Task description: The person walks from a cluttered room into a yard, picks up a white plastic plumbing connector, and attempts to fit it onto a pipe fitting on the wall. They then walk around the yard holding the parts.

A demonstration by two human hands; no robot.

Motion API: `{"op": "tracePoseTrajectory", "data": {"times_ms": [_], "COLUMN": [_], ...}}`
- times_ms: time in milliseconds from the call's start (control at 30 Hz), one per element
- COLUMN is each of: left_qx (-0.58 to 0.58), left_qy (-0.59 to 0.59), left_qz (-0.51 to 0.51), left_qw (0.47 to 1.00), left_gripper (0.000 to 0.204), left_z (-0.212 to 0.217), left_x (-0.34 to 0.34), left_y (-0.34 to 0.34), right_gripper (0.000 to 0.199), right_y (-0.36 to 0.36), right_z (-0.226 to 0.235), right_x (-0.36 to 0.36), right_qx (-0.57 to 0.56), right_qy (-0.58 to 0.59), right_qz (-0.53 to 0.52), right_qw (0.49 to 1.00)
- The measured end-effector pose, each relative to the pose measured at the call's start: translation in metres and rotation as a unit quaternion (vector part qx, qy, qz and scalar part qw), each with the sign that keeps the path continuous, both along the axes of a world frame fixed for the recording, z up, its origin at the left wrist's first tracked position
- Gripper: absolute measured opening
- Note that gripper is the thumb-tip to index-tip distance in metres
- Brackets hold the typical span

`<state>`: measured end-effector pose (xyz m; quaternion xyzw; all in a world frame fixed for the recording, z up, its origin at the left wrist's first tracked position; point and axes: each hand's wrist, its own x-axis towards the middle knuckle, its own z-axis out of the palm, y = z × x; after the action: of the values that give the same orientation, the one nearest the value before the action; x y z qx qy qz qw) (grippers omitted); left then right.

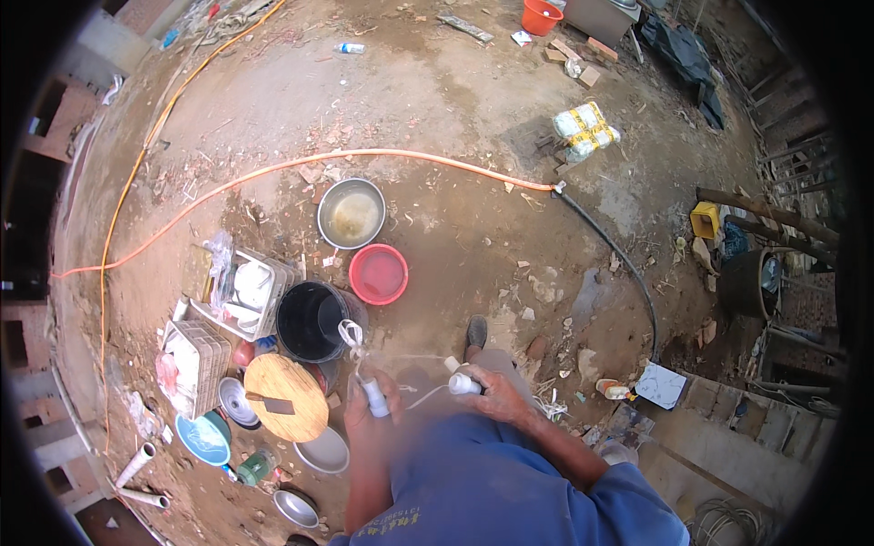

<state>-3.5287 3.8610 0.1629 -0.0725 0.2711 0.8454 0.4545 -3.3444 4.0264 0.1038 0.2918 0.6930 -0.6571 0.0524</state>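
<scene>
— White plastic, is that what both hands are holding?

— Yes. The left hand has its fingers wrapped tight around a short white tube, held nearly upright. The right hand is clamped on a second white tube, pointing sideways toward the left one. A thin white cord runs between the two tubes, and a looped end of it rises above the left tube.

— Where is all that, taking the black bucket as the mark?

— Both tubes hang just on the near side of the black bucket, toward the person, the left one closest to its rim and the right one further to the right. The cord's loop shows against the bucket's right edge.

— And around the bucket?

— A red bowl sits just beyond it to the right, and a metal basin with murky liquid lies beyond that. A white crate of dishes touches the bucket's left side. A round wooden board lies on the near left of the bucket, with a blue bowl further left. An orange hose curves across the dirt well beyond the bucket.

— The person's foot?

— A dark shoe rests on the ground to the right of the bucket.
</scene>
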Motion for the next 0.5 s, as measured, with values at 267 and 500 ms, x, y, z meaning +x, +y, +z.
{"op": "tracePoseTrajectory", "data": {"times_ms": [267, 500], "left_qx": [-0.117, -0.055], "left_qy": [0.057, -0.038], "left_qz": [-0.009, 0.023], "left_qw": [0.991, 0.998], "left_gripper": [0.033, 0.026], "left_z": [0.006, -0.021], "left_x": [-0.033, -0.101], "left_y": [0.091, 0.159], "right_gripper": [0.046, 0.047], "right_y": [0.096, 0.17], "right_z": [0.02, 0.009], "right_x": [-0.038, -0.087], "right_qx": [0.016, 0.037], "right_qy": [0.019, 0.019], "right_qz": [-0.024, -0.035], "right_qw": [0.999, 0.999]}}
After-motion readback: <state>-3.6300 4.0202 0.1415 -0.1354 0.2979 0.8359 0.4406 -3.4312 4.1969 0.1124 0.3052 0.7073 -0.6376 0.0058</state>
